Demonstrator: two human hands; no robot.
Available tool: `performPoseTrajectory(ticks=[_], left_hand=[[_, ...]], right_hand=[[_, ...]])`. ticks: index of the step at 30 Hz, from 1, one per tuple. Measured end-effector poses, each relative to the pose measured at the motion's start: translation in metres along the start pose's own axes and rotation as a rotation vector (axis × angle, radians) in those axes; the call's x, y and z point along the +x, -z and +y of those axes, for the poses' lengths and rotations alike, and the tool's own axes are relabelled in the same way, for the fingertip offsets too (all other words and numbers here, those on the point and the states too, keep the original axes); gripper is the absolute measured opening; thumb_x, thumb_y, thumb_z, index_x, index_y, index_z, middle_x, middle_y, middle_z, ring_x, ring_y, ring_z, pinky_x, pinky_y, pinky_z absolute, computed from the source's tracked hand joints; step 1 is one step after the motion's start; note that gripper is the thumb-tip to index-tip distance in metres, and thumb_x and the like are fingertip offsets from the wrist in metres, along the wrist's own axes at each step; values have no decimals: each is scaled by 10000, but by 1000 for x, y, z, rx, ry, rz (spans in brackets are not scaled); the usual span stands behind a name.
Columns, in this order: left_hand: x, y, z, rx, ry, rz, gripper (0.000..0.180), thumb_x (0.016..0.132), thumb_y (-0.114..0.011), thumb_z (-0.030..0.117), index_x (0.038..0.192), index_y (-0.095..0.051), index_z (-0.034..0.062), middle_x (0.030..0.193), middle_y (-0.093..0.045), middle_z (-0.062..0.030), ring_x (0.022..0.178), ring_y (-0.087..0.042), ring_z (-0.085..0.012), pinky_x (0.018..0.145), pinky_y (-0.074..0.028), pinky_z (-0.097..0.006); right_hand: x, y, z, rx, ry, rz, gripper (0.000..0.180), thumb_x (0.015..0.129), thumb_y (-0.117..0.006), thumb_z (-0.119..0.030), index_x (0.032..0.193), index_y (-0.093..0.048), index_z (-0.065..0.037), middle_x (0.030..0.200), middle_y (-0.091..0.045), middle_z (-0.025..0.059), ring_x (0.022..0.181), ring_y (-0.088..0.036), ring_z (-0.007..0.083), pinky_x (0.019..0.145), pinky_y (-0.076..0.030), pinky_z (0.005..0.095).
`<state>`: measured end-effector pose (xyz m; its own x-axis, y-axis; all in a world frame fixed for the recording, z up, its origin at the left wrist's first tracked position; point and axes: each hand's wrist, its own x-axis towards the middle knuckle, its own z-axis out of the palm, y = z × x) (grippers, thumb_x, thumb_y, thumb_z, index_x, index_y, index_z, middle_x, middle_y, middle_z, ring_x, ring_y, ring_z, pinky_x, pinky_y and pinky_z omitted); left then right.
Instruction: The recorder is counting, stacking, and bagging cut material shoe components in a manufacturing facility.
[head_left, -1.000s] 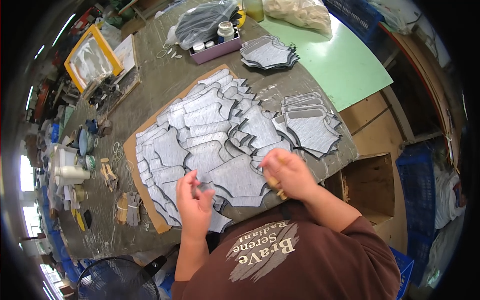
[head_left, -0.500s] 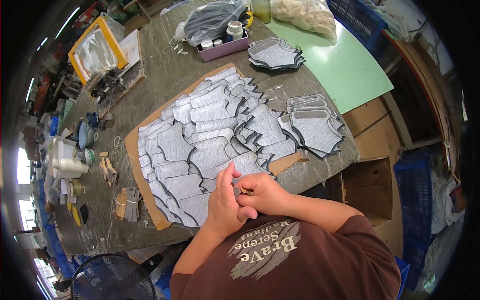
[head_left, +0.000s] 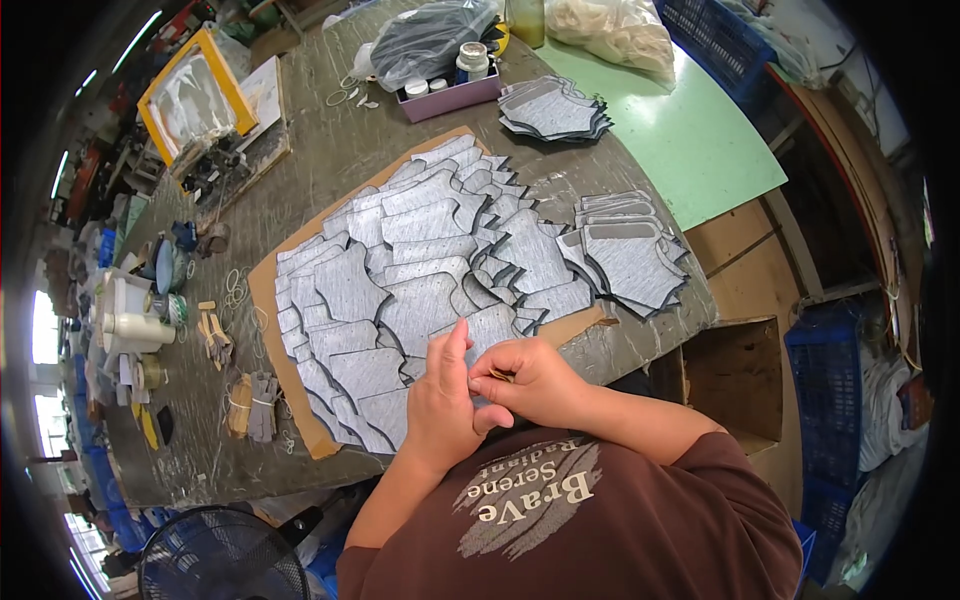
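Observation:
My two hands meet in front of my chest, over the near edge of a spread of grey shoe-upper-shaped fabric pieces (head_left: 430,215). My left hand (head_left: 443,395) is raised on edge, its fingers stretched up and its thumb apart. Against its palm side, my right hand (head_left: 530,380) is closed in a pinch. A small yellowish-brown thing (head_left: 503,376) shows at the right fingers; its kind is too small to tell. The overlapping grey pieces have dark edges and lie on a brown cardboard sheet (head_left: 264,290).
Grey piece stacks (head_left: 630,260) lie to the right, another stack (head_left: 553,107) farther back. A purple box (head_left: 455,98) holds jars. At left are a yellow frame (head_left: 243,112), rubber bands (head_left: 236,288) and strip bundles (head_left: 262,405). A black fan (head_left: 222,560) stands near left.
My right hand has shifted slightly at the left palm, its fingers turning a little. A small grey bit seen between the hands before is now hidden. The fabric pieces stay put.

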<state>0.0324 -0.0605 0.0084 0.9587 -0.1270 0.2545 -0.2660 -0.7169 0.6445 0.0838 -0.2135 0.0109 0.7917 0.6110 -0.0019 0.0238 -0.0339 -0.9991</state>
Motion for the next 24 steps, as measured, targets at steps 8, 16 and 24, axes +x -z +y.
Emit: performPoseTrajectory(ticks=[8,16,24], left_hand=[[-2,1,-4,-16,7,-54,1117,682,-403,807,1364,-267,-67,1081,-515,-172,789,-597,-308,567,-491,-367],[-8,-4,-8,-429,-29,4,987,801,-372,739,1320,-330,-99,1060,-541,-150,780,-588,-226,657,-490,-318],[10,21,4,-342,6,90,246,732,-699,-7,970,-655,40,1000,-570,-73,600,-479,-118,555,-420,-236]], right_hand=[[1,0,0,-143,175,4,68,771,-647,-71,785,-654,-5,723,-640,116,627,-606,225,593,-478,306],[3,0,-2,305,-141,-140,39,836,-605,-58,807,-613,-34,705,-591,-23,625,-499,37,555,-398,209],[-1,11,18,532,-122,-184,82,929,-467,-120,863,-489,-77,719,-497,-22,586,-418,28,511,-345,187]])
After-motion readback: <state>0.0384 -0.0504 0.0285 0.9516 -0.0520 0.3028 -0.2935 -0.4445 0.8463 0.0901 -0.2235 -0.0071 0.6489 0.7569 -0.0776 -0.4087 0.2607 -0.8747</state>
